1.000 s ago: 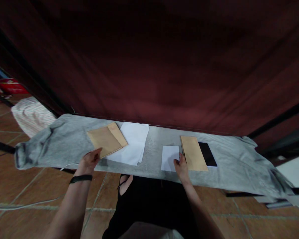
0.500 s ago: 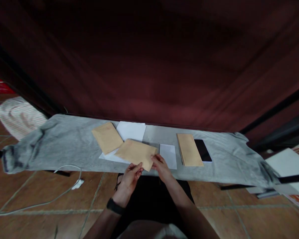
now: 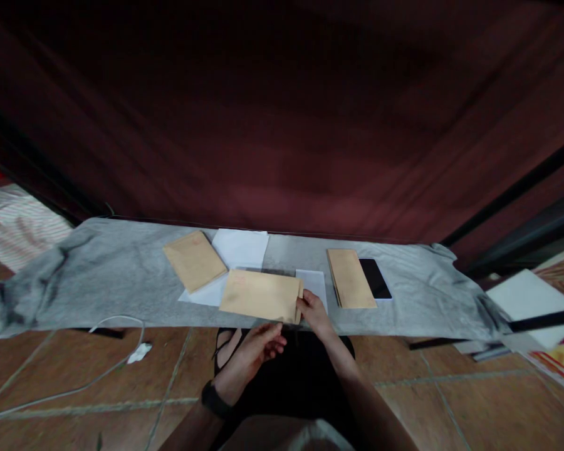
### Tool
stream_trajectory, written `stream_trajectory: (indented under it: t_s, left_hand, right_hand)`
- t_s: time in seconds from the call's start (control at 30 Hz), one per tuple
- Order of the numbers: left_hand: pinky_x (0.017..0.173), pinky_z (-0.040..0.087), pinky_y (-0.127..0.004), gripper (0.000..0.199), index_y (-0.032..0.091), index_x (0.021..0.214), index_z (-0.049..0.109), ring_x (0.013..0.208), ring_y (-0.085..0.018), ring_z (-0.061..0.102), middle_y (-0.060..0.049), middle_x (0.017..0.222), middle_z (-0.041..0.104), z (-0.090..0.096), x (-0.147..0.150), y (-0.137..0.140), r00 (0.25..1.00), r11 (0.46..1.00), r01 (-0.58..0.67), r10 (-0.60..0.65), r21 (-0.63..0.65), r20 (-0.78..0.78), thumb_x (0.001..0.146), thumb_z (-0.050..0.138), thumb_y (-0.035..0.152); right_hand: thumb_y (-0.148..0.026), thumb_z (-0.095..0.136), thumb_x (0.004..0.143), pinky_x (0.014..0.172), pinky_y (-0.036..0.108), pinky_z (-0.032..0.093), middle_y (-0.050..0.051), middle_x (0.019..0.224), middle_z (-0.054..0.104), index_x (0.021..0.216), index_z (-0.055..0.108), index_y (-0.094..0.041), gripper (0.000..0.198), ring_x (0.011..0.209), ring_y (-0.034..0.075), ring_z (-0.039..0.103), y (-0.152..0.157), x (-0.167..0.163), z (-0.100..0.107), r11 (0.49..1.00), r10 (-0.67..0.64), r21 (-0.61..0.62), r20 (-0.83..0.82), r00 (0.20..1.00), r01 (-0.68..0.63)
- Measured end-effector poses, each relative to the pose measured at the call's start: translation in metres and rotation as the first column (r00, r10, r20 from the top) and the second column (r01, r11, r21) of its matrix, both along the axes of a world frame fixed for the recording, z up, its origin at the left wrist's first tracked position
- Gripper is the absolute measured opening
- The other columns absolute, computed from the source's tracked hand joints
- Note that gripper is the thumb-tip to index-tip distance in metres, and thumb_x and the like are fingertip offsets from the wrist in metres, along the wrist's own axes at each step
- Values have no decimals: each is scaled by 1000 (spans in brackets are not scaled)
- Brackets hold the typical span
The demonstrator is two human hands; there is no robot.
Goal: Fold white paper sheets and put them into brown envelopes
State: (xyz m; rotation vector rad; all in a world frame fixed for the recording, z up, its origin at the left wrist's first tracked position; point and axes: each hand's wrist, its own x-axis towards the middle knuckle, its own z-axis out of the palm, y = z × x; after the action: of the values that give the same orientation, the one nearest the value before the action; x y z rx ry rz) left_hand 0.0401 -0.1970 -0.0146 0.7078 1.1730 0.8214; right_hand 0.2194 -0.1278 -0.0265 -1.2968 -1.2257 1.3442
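Note:
A brown paper envelope point(image 3: 261, 294) lies nearly level across the front middle of the grey cloth. My right hand point(image 3: 316, 313) pinches its right end, where a flap or second layer of paper shows. Just below the envelope's lower edge is my left hand point(image 3: 261, 347), fingers loosely curled and apart, with nothing visible in them. Beneath and behind the envelope are white sheets of paper point(image 3: 241, 246). A stack of brown envelopes point(image 3: 195, 262) sits to the left. A smaller white sheet point(image 3: 311, 279) is partly hidden behind my right hand.
The grey cloth point(image 3: 117, 275) covers a long, narrow bench. On its right are another stack of brown envelopes point(image 3: 352, 279) and a dark-screened phone or tablet point(image 3: 376, 279). A dark red curtain point(image 3: 282, 125) hangs behind. A white cable point(image 3: 75, 389) runs over the floor tiles at left.
The envelope has turned from slanting to nearly level. My left hand has come off its lower edge and moved slightly down, while my right hand keeps hold of the right end.

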Motion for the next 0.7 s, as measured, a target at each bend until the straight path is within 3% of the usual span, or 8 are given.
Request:
stream_trajectory:
  t_s: [0.07, 0.13, 0.17, 0.27, 0.33, 0.43, 0.57, 0.7]
  left_hand:
    - [73, 57, -34, 31, 17, 83, 68, 80, -24, 73, -9, 82, 74, 4, -2, -2, 943, 952, 164, -75, 257, -325, 83, 73, 48]
    - [102, 48, -47, 31, 20, 109, 70, 118, -31, 64, -13, 121, 70, 13, -6, 6, 773, 779, 344, 82, 525, -629, 83, 73, 38]
    - [114, 36, -52, 48, 24, 128, 63, 137, -33, 49, -14, 145, 56, 19, -8, 14, 661, 670, 452, 192, 589, -725, 82, 74, 33]
    - [120, 9, -65, 98, 27, 154, 35, 153, -40, 12, -17, 167, 14, 32, -12, 40, 348, 485, 727, 349, 486, -870, 70, 85, 32]
    - [118, 4, -69, 115, 26, 158, 26, 153, -43, 7, -19, 168, 6, 33, -12, 54, 218, 446, 818, 342, 362, -914, 63, 90, 39]
    - [116, 0, -70, 125, 28, 159, 20, 153, -43, 7, -19, 167, 9, 28, -9, 62, 131, 411, 880, 271, 238, -954, 58, 91, 47]
    - [118, -2, -67, 122, 31, 159, 19, 153, -40, 15, -17, 165, 24, 22, -7, 57, 111, 394, 900, 209, 188, -972, 61, 89, 45]
    - [120, 0, -62, 105, 31, 159, 20, 148, -36, 27, -15, 158, 38, 26, -4, 53, 138, 368, 903, 242, 222, -960, 72, 80, 33]
  right_hand:
    - [-31, 61, 72, 85, 34, 52, -1, 84, 73, 85, 69, -23, 17, 87, 21, 65, 2, 8, -1, 999, -33, 34, 32, 999, 32]
    - [-28, 59, 74, 92, 36, 50, -1, 90, 74, 91, 70, -25, 21, 92, 22, 65, 1, 16, 0, 998, -24, 66, 51, 998, 21]
    - [-28, 57, 75, 94, 37, 50, -1, 94, 74, 94, 70, -25, 23, 95, 22, 65, 0, 19, 0, 997, 1, 81, 51, 999, -5]
    - [-28, 55, 78, 96, 39, 50, -1, 97, 75, 97, 71, -27, 25, 99, 23, 66, -5, 24, 4, 989, 86, 114, 44, 995, -90]
    - [-29, 56, 77, 95, 38, 50, -1, 95, 75, 95, 72, -27, 23, 98, 24, 66, -7, 26, 6, 989, 98, 104, 52, 994, -103]
    - [-29, 58, 76, 93, 37, 50, -1, 93, 74, 93, 72, -28, 23, 96, 24, 66, -9, 31, 6, 994, 82, 70, 66, 994, -87]
    - [-29, 54, 77, 89, 36, 51, -2, 87, 73, 92, 71, -27, 22, 91, 22, 66, -10, 38, -4, 993, 82, 68, 135, 987, -92]
    - [-30, 55, 79, 85, 36, 52, 1, 84, 71, 93, 68, -24, 21, 87, 22, 65, -15, 45, -12, 995, -55, 93, 285, 957, 30]
